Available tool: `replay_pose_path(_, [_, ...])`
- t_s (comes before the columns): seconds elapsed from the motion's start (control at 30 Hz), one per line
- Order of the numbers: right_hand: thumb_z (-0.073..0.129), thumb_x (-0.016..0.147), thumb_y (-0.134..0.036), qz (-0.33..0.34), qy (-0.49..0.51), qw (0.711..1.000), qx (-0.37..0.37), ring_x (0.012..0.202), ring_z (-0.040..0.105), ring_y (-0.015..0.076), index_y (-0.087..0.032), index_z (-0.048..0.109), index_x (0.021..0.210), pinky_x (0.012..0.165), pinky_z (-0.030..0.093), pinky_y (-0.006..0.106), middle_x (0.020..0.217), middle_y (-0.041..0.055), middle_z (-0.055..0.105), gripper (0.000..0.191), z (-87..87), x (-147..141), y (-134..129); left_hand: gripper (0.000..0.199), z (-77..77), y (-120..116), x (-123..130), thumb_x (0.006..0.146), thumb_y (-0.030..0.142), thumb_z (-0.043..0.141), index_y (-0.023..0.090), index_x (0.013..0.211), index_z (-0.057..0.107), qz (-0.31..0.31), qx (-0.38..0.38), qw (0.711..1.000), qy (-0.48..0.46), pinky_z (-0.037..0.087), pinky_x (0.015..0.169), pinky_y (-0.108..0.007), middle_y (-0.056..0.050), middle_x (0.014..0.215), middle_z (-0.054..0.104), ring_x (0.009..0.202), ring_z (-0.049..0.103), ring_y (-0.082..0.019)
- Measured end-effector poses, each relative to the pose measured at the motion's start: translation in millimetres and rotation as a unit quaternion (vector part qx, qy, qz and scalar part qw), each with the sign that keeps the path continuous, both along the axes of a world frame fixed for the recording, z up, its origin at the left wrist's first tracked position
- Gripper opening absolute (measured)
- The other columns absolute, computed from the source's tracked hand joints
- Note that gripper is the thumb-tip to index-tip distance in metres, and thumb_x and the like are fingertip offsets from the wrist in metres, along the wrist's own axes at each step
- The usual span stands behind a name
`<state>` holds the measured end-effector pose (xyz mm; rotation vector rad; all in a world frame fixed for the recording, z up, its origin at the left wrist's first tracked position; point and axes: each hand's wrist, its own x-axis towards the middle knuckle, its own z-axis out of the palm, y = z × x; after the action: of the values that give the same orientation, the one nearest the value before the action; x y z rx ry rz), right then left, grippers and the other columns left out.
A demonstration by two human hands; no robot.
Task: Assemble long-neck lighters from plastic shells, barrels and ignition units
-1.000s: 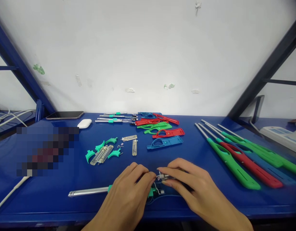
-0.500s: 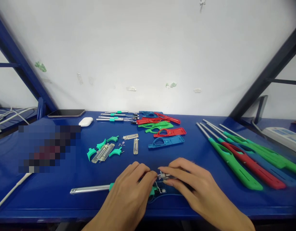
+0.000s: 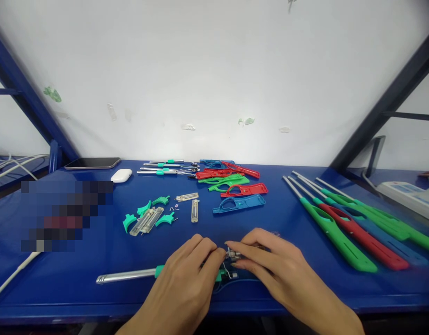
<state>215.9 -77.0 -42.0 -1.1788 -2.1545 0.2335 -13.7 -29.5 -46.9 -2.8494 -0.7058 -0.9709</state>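
Note:
Between the fingertips of my right hand (image 3: 280,265) is a clear lighter fuel tank, gripped near its metal valve end (image 3: 232,254); most of the tank is hidden. My left hand (image 3: 188,279) is closed in a pinch right at that valve, and what its fingertips hold is covered. Under my left hand lies a silver lighter barrel (image 3: 127,276) with a green collar (image 3: 159,270), pointing left. White wires (image 3: 227,267) and a small black-and-white end piece (image 3: 231,275) show between the hands. A blue handle shell (image 3: 235,284) lies beneath, partly hidden.
Beyond the hands lie green triggers (image 3: 129,223), clear fuel tanks (image 3: 194,211), coloured handle shells (image 3: 239,204) and wired barrels (image 3: 156,172). Assembled long lighters (image 3: 343,237) lie at right. A phone (image 3: 93,163), white case (image 3: 121,175) and cable (image 3: 19,272) are at left.
Both hands keep nearly the same pose, fingertips still together at the tank's valve. The whole view has shifted slightly, and the barrel tip sits a little further left.

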Motion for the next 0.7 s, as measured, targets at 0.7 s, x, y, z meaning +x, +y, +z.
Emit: replay_pose_path(0.7, [0.072,0.102,-0.016,0.015,0.042,0.992,0.116,0.09,0.074,0.012,-0.02,0.073,0.117,0.089,0.055,0.022,0.103,0.0,0.079,0.016,0.5,1.4,4.1,0.027,-1.4,2.1,1.2,0.099,-0.002,0.048,0.014,0.106,0.068,-0.012,-0.008,1.0,-0.024,0.057,0.07,-0.037,-0.005,0.093,0.07,0.079,0.059,-0.021])
